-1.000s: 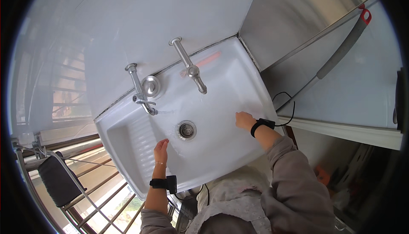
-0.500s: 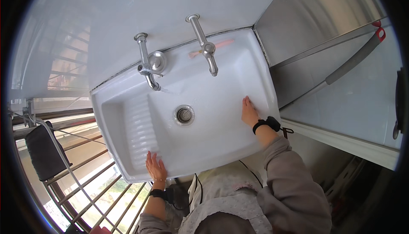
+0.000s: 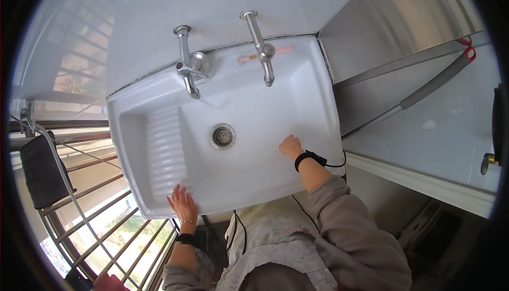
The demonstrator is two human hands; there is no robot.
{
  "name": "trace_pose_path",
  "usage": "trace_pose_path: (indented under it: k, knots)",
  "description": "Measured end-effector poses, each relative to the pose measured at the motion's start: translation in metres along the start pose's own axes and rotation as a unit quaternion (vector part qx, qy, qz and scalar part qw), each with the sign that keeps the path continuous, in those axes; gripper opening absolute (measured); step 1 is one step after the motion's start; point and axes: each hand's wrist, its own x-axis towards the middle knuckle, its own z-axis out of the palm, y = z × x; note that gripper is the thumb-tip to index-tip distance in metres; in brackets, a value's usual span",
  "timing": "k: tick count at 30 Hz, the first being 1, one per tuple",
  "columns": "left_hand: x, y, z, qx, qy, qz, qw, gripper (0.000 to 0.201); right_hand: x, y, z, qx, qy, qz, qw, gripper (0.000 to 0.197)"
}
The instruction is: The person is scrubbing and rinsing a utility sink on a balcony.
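Note:
A white ceramic sink with a ribbed washboard slope on its left lies before me. My left hand rests open at the front left rim, fingers spread toward the foot of the ribs. Over the right half of the basin, my right hand is curled into a loose fist, with no object showing in it. Left of that hand is the round metal drain. A faint clear streak runs from the spout of the left tap over the wet basin.
A second metal tap juts over the back ledge, partly covering a slim pink stick with a yellow band. A grey-handled pole leans at right. At left are a black pad and window bars.
My right hand has moved left from the basin's right side toward the drain, its extended fingers now curled. The left hand stays by the front left rim. The whole view has shifted slightly.

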Motion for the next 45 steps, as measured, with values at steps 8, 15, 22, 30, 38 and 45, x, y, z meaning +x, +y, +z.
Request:
trace_pose_path:
  k: [8,15,22,30,38,45]
  knots:
    - [-0.003,0.001,-0.001,-0.013,-0.003,-0.015,1.000,0.030,-0.014,0.003,0.012,-0.223,-0.134,-0.028,0.965,0.042]
    - [0.003,0.010,0.005,-0.037,0.006,0.008,0.999,0.032,-0.029,-0.053,-0.037,0.306,-0.155,-0.250,0.905,0.040]
    - [-0.004,0.002,-0.005,-0.037,0.020,-0.013,0.999,0.034,-0.160,0.074,-0.096,0.517,-0.002,-0.028,0.856,0.039]
    - [-0.001,0.001,-0.010,-0.044,0.010,-0.008,0.999,0.034,-0.098,-0.058,-0.034,0.445,-0.043,-0.163,0.880,0.054]
    - [0.002,0.004,-0.013,-0.035,0.018,-0.012,0.999,0.034,0.054,-0.075,-0.033,-0.195,0.148,-0.255,0.935,0.068]
    - [0.003,0.003,-0.012,-0.039,0.014,-0.027,0.999,0.036,-0.026,-0.079,0.058,-0.362,-0.064,-0.712,0.598,0.059]
